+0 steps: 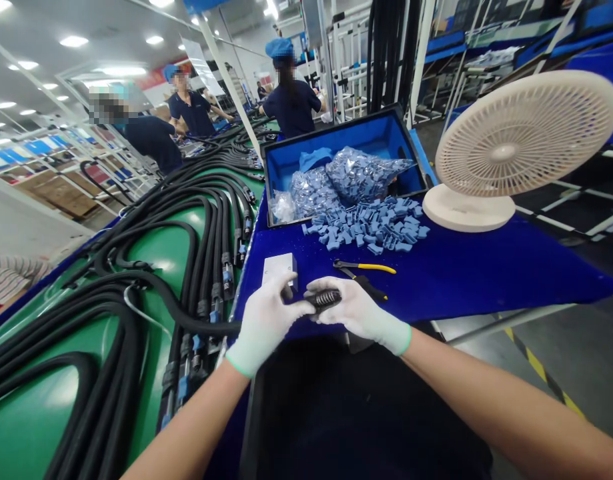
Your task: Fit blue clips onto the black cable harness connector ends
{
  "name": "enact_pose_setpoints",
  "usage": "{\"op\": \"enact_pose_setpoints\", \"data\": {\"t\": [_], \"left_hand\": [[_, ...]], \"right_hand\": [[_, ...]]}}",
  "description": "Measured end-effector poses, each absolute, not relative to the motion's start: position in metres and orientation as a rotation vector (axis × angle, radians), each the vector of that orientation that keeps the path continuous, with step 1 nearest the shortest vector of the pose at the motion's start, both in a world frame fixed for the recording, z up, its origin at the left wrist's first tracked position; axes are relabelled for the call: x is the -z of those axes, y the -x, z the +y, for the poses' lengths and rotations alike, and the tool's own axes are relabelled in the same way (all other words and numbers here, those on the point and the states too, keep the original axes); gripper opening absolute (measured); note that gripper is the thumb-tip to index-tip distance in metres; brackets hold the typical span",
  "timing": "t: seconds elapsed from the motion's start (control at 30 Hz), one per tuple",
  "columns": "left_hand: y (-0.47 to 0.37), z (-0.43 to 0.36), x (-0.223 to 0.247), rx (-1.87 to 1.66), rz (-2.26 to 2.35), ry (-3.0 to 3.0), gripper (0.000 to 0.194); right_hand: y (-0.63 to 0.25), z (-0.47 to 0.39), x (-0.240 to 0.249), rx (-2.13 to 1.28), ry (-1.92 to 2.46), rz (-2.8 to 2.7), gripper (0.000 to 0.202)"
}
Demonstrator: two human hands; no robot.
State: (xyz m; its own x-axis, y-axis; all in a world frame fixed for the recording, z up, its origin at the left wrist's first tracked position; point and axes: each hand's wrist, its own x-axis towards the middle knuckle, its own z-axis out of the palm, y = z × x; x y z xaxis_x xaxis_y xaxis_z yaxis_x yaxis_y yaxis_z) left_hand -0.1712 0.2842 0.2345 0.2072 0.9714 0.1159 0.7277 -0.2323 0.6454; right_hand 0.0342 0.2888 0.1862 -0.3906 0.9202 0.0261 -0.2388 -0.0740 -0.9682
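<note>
Head view: both gloved hands meet over the near edge of the blue worktop [486,267]. The left hand [266,320] is closed around a black cable [186,320] just behind its ribbed connector end [326,298], bracing it, while the right hand [359,310] wraps the connector from the other side, fingers curled. Pliers [361,268] lie just beyond the hands, within reach. A pile of small blue caps [371,227] sits farther back, spilling before a blue bin [376,137] of bagged ones. More black cables [206,220] lie along the green conveyor [166,247] at left. A desk fan [521,140] faces the person.
</note>
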Motion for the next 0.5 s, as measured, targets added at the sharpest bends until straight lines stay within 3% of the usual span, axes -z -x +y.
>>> {"op": "enact_pose_setpoints", "data": {"t": [0.07,0.17,0.27,0.33,0.4,0.5], "left_hand": [[0.172,0.265,-0.226,-0.834,1.560,-1.899,0.022],[0.180,0.247,-0.215,-1.020,1.319,-1.322,0.033],[0.196,0.250,-0.216,-1.376,1.089,-0.845,0.032],[0.208,0.260,-0.226,-1.528,0.968,-0.688,0.024],[0.217,0.274,-0.238,-1.573,0.924,-0.725,0.025],[0.225,0.300,-0.256,-1.589,1.021,-0.984,0.026]], "right_hand": [[-0.031,0.279,-0.182,-1.581,0.799,-1.115,0.051],[-0.023,0.262,-0.183,-1.528,0.708,-1.133,0.049],[-0.022,0.276,-0.192,-1.536,0.550,-1.743,0.039],[-0.030,0.310,-0.198,-1.220,0.824,-2.111,0.033],[-0.042,0.353,-0.200,-0.604,1.444,-2.210,0.031],[-0.055,0.408,-0.192,-0.335,1.795,-2.194,0.030]]}}
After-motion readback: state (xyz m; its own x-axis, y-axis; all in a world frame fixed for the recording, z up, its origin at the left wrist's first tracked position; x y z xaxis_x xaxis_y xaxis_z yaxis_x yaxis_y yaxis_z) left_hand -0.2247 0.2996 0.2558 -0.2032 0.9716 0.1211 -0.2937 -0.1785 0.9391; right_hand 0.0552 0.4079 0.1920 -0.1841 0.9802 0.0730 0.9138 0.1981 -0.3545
